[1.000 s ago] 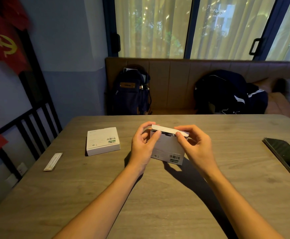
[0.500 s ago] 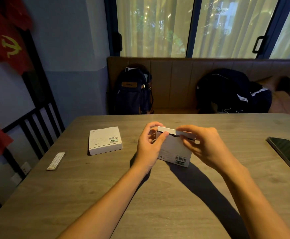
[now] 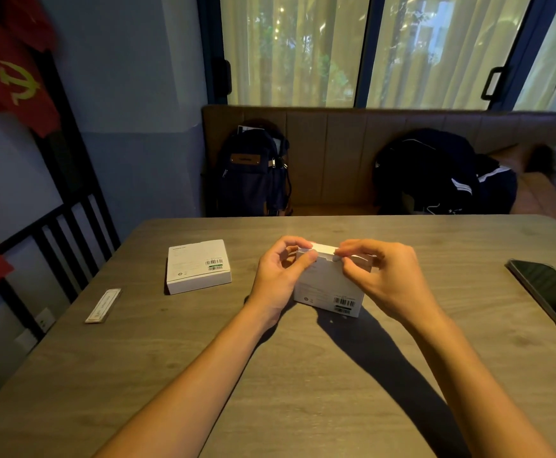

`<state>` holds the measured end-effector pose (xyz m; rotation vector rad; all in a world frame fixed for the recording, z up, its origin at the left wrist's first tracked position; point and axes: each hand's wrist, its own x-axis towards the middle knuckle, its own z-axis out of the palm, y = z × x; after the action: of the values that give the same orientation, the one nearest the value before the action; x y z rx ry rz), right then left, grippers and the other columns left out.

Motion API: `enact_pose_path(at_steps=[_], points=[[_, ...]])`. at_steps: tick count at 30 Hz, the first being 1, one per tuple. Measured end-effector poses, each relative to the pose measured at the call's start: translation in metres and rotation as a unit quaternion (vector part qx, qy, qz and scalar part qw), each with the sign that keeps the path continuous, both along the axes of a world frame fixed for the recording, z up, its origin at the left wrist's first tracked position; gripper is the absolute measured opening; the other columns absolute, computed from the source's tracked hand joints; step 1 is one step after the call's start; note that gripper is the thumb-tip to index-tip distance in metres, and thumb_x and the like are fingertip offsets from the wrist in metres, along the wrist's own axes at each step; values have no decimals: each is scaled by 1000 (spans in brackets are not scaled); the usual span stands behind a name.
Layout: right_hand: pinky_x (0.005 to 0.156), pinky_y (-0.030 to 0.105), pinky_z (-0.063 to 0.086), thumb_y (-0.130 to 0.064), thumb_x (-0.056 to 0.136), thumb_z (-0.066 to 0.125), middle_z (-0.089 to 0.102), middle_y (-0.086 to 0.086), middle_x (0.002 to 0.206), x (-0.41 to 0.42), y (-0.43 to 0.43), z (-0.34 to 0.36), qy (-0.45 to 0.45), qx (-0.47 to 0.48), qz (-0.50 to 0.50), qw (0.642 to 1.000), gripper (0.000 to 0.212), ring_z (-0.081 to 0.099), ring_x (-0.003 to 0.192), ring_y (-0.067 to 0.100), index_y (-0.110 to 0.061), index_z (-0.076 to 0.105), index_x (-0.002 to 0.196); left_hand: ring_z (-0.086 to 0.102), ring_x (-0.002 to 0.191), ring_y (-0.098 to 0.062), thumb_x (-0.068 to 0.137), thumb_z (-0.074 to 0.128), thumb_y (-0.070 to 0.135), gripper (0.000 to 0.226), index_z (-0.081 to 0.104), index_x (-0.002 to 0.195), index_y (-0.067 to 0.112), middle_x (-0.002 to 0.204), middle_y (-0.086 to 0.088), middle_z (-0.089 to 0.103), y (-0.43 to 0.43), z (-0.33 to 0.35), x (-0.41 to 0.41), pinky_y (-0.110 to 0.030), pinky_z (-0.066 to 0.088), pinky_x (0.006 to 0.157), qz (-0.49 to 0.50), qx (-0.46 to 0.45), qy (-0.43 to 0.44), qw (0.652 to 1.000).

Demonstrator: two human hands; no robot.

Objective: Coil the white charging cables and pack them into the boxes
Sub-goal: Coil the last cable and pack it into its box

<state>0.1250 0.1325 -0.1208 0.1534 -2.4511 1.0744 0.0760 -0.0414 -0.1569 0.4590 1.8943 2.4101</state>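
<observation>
I see my left hand [image 3: 278, 279] and right hand [image 3: 390, 279] gripping an upright white box [image 3: 327, 289] on the wooden table [image 3: 270, 375], second box [image 3: 199, 266] lying flat nearby.

Dim interior, cool green-grey cast. Light source: daylight through the curtained window [image 3: 362, 51] at the far side. Its panes are the brightest area, glowing mildly, curtain folds still readable. Table [image 3: 204, 375] evenly lit, matte. One hard dark shadow runs from the white box [image 3: 329, 289] toward the near right. Phone [image 3: 547, 292] screen black with a thin bright rim. Centre sharp: barcode bars resolved. Red flag [image 3: 12, 84] at left edge smeared; bench [image 3: 336, 153] blurred at its far right end. Window frames lean and table edges bow: wide-angle distortion
</observation>
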Motion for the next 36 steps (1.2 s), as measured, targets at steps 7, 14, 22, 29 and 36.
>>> enact_pose_path(at_steps=[7, 14, 22, 29, 36], points=[[73, 14, 53, -26, 89, 71, 63, -6, 134, -3, 15, -8, -25, 7, 71, 997, 19, 53, 117, 6, -35, 71, 106, 62, 98, -9, 94, 70, 20, 10, 65, 101, 15, 112, 2, 65, -3, -4, -2, -20, 55, 65, 51, -74, 81, 993], [81, 24, 59, -19, 90, 71, 58, -15, 125, -9, 21, -20, 15, -7, 78, 997, 27, 58, 113, 4, -37, 70, 110, 59, 115, -16, 93, 72, 23, 23, 65, 113, 33, 125, 8, 60, -5, -15, -3, -41, 65, 76, 49, -108, 93, 989], [79, 15, 57, -9, 95, 65, 46, -12, 138, -6, 11, -48, -50, -140, 97, 984, 72, 56, 118, 6, -36, 28, 152, 52, 126, -18, 97, 65, 10, 62, 40, 139, 48, 136, 6, 51, -6, -17, 1, -38, 64, 83, 19, -203, 99, 974], [73, -4, 42, -27, 82, 82, 31, -14, 154, -11, -7, -46, -159, -62, 131, 977, 112, 45, 99, -29, -37, 0, 158, 65, 101, -11, 97, 68, 21, 60, 40, 145, 43, 140, -1, 56, -31, -3, -6, -33, 65, 74, 95, -198, 2, 976], [82, 17, 57, -26, 86, 78, 43, -13, 150, -30, -67, -27, -118, -45, 172, 977, 91, 56, 120, 6, -31, 23, 158, 65, 117, -16, 98, 64, 39, 55, 37, 146, 35, 140, 1, 61, -94, 18, -2, -29, 61, 85, 193, -223, -4, 956]])
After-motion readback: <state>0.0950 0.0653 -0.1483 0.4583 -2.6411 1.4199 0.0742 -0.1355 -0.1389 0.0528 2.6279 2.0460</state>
